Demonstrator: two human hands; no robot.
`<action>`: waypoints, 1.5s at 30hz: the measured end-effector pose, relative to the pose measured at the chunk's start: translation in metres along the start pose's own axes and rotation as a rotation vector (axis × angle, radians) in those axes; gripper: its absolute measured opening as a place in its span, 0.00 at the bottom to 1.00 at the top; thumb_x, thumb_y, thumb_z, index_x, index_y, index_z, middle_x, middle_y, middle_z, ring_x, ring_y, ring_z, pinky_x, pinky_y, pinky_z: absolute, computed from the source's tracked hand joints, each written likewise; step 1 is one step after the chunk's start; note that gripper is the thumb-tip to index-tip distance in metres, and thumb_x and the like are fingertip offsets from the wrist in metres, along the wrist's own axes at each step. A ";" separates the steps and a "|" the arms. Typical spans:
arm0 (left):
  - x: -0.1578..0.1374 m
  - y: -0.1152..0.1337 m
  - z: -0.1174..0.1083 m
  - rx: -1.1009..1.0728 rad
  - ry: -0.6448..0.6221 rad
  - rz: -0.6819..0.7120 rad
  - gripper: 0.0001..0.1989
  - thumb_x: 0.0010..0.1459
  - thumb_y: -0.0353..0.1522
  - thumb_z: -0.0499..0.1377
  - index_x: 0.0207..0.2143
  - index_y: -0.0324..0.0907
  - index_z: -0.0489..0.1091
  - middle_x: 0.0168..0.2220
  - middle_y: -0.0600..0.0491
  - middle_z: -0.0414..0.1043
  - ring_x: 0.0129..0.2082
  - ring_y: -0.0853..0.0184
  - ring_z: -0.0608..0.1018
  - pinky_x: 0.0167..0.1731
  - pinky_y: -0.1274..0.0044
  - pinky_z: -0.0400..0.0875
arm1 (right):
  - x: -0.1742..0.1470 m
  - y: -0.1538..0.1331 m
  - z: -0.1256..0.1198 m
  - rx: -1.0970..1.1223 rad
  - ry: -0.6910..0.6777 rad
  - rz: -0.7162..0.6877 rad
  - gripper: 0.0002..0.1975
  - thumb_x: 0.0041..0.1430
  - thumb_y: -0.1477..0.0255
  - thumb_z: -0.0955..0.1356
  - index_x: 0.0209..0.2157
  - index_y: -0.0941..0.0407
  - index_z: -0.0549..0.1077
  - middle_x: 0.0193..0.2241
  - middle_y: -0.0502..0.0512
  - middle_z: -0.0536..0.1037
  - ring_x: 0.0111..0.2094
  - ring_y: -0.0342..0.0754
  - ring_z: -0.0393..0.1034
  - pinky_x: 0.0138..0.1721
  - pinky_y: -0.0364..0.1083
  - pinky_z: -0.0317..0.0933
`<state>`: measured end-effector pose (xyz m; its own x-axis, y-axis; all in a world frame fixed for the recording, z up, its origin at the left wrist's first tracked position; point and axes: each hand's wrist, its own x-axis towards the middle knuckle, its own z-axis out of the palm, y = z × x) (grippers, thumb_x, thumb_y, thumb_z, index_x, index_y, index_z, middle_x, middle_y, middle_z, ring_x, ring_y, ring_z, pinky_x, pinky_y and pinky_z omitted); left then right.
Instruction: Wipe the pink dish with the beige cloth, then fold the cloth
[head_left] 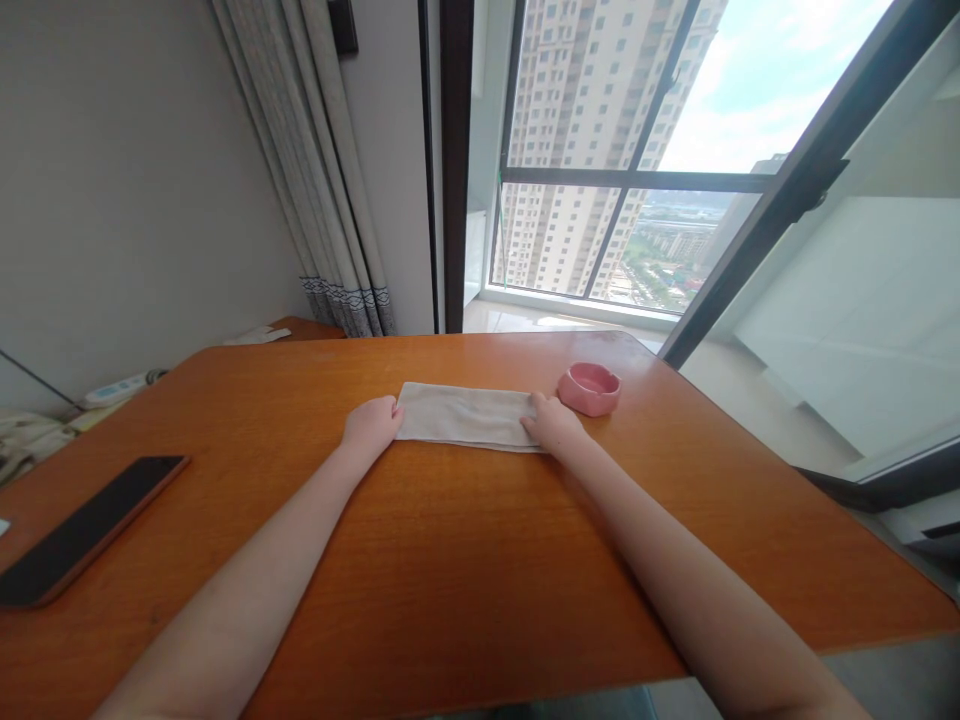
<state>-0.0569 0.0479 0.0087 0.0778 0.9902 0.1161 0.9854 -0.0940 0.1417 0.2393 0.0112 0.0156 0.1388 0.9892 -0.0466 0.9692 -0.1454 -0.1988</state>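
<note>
A pale, folded cloth [465,415] lies flat on the wooden table in a long strip running left to right. At its left end, my left hand [372,424] is closed, thumb and fingers pinching the cloth's edge. My right hand [556,424] grips the opposite end, with the thumb on top and the other fingers partly hidden. Just beyond my right hand sits a pink, many-sided bowl [590,390], apart from the cloth.
The orange-brown table [450,560] spreads beneath both arms. A dark-screened phone [90,530] lies at the left. Behind the table hang grey curtains [315,170], beside a dark door frame [453,170]. A power strip [116,390] rests past the left edge.
</note>
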 end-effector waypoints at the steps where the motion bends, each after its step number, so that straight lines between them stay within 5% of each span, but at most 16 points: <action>1: 0.000 0.000 -0.001 0.013 -0.003 -0.006 0.14 0.56 0.37 0.46 0.26 0.42 0.66 0.29 0.46 0.72 0.29 0.60 0.73 0.25 0.75 0.56 | 0.003 0.000 0.003 0.021 0.025 -0.053 0.22 0.59 0.67 0.63 0.54 0.59 0.61 0.47 0.67 0.69 0.46 0.57 0.68 0.43 0.50 0.60; 9: -0.003 0.009 -0.005 0.100 0.009 -0.030 0.13 0.52 0.32 0.47 0.38 0.39 0.67 0.37 0.42 0.73 0.36 0.55 0.75 0.28 0.72 0.63 | 0.009 -0.003 0.007 0.042 0.235 -0.195 0.20 0.59 0.70 0.62 0.53 0.57 0.63 0.46 0.61 0.72 0.48 0.54 0.66 0.48 0.49 0.55; 17: -0.003 0.007 -0.002 0.116 -0.019 -0.060 0.17 0.58 0.35 0.44 0.45 0.38 0.63 0.35 0.43 0.74 0.34 0.56 0.76 0.30 0.71 0.66 | 0.000 -0.005 0.004 -0.072 0.103 -0.022 0.22 0.59 0.61 0.63 0.52 0.59 0.63 0.45 0.65 0.72 0.45 0.56 0.69 0.40 0.47 0.59; 29: 0.003 0.003 0.006 0.028 0.125 0.140 0.16 0.62 0.33 0.40 0.38 0.40 0.66 0.36 0.45 0.73 0.35 0.60 0.75 0.34 0.72 0.65 | 0.000 -0.009 0.001 -0.143 0.167 -0.160 0.16 0.58 0.69 0.64 0.48 0.57 0.66 0.40 0.60 0.77 0.42 0.54 0.72 0.36 0.46 0.57; 40: 0.006 0.001 0.008 0.005 0.091 0.069 0.16 0.61 0.31 0.41 0.38 0.38 0.68 0.35 0.44 0.73 0.35 0.58 0.75 0.35 0.71 0.66 | -0.002 -0.010 -0.005 -0.188 0.064 -0.094 0.09 0.58 0.72 0.62 0.37 0.58 0.72 0.38 0.60 0.78 0.42 0.53 0.71 0.39 0.48 0.53; 45: 0.000 0.005 0.005 0.069 0.138 0.065 0.16 0.60 0.31 0.43 0.39 0.37 0.69 0.39 0.42 0.71 0.37 0.57 0.74 0.35 0.70 0.68 | -0.014 -0.018 -0.009 -0.211 0.184 -0.167 0.11 0.55 0.76 0.62 0.37 0.59 0.73 0.38 0.63 0.76 0.43 0.55 0.69 0.44 0.52 0.52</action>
<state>-0.0515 0.0481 0.0049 0.1253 0.9581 0.2576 0.9874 -0.1458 0.0621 0.2221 0.0001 0.0285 -0.0095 0.9884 0.1514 0.9998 0.0067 0.0193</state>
